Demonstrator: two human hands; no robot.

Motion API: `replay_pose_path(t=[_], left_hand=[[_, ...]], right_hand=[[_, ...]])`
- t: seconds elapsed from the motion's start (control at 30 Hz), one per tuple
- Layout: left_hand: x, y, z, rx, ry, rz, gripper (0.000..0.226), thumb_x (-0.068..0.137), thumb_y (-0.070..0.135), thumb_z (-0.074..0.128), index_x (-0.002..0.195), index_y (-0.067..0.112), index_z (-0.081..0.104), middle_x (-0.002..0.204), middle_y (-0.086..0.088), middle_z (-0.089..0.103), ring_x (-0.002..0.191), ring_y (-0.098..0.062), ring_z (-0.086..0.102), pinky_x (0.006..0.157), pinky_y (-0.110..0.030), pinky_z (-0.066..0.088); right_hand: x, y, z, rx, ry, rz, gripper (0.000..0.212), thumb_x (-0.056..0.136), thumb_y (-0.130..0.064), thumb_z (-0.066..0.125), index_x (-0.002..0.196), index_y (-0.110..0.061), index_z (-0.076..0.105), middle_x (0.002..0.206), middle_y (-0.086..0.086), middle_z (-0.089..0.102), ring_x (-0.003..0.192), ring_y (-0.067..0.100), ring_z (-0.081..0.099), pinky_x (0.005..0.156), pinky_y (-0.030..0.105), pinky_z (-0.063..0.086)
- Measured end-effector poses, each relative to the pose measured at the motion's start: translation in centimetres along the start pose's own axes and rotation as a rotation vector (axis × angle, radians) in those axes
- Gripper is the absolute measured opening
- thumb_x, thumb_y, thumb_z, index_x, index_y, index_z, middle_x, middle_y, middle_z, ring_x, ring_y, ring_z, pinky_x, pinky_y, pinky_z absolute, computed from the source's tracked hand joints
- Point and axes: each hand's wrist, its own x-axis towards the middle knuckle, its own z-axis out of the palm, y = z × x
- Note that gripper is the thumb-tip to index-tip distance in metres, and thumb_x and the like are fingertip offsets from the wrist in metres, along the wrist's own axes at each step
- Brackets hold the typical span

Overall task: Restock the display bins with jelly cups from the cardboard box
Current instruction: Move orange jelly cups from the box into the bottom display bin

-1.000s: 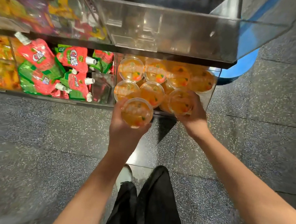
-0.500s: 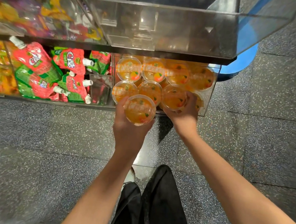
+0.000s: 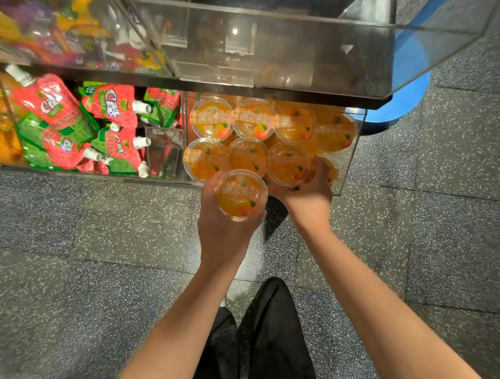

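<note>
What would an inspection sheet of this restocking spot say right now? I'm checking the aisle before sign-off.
Surface: dark speckled floor tiles; no table in view.
Job's things: clear lower bin holds orange jelly cups with lids up; one held cup sits outside its front edge; another cup is in the front row. Cardboard box: nothing seen.
Clutter: red and green spouted pouches in the neighbouring bin; an upper clear bin looks nearly empty.
Grippers: left hand holds the held cup; right hand grips the front-row cup.
Cables: nothing seen.
Surroundings: blue rounded object behind the shelf; dark trouser legs below.
</note>
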Motion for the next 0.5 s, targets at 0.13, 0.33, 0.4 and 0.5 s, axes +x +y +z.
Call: replay_pose_path(t=[0.13, 0.33, 0.4, 0.5], left_hand=[[-0.2, 0.3, 0.5, -0.016, -0.023, -0.02, 0.083, 0.062, 0.014, 0.087, 0.133, 0.014, 0.044, 0.12, 0.009, 0.054, 0.098, 0.016, 0.05, 0.084, -0.003, 0.039], [-0.6, 1.5, 1.6, -0.011, -0.086, 0.0, 0.064, 0.069, -0.003, 0.08, 0.12, 0.018, 0.047, 0.104, 0.022, 0.051, 0.087, 0.021, 0.053, 0.071, 0.0, 0.038], [-0.8, 2.1, 2.0, -0.002, -0.119, -0.001, 0.059, 0.07, -0.005, 0.077, 0.12, 0.008, 0.049, 0.096, 0.025, 0.049, 0.081, 0.025, 0.052, 0.066, 0.001, 0.038], [-0.6, 2.7, 2.3, 0.052, -0.144, -0.025, 0.059, 0.07, 0.001, 0.076, 0.123, 0.01, 0.051, 0.09, 0.025, 0.051, 0.077, 0.028, 0.048, 0.062, 0.002, 0.036]], right_hand=[[-1.4, 0.1, -1.8, -0.024, 0.04, -0.009, 0.081, 0.058, -0.038, 0.09, 0.122, -0.02, 0.046, 0.104, -0.003, 0.064, 0.092, 0.015, 0.064, 0.082, 0.027, 0.054], [-3.4, -2.2, -4.4, 0.302, -0.191, 0.322, 0.036, 0.092, -0.042, 0.057, 0.094, -0.007, 0.063, 0.08, 0.013, 0.066, 0.06, 0.02, 0.063, 0.057, 0.033, 0.052], [-4.2, -3.3, -5.0, 0.357, -0.4, 0.402, 0.048, 0.087, -0.054, 0.051, 0.096, -0.009, 0.064, 0.076, 0.008, 0.065, 0.061, 0.016, 0.062, 0.062, 0.033, 0.054], [-5.1, -4.5, -5.6, 0.349, -0.599, 0.432, 0.046, 0.08, -0.056, 0.054, 0.101, -0.016, 0.06, 0.078, 0.002, 0.065, 0.068, 0.015, 0.065, 0.07, 0.035, 0.058]])
